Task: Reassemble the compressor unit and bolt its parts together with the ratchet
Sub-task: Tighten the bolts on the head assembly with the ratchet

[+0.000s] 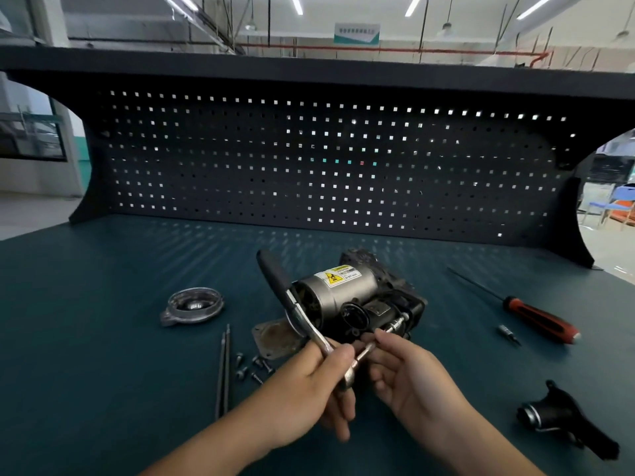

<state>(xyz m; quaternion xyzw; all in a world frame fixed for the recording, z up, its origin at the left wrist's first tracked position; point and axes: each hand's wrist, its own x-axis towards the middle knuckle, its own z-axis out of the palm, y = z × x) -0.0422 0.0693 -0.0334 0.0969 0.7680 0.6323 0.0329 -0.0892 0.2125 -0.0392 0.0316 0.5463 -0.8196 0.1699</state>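
Left hand (309, 389) gripping ratchet (299, 309) (handle up-left), right hand (412, 379) pinching its extension (395, 327) toward compressor (343, 286)

A dark green table (103, 304) fills the lower half of the frame, and a black board (240, 159) full of little square holes stands across the middle. At the right lies a screwdriver (536, 316) with a red and black handle, a small metal bit (509, 333) just beside it. A green and white sign (356, 33) hangs at the top.
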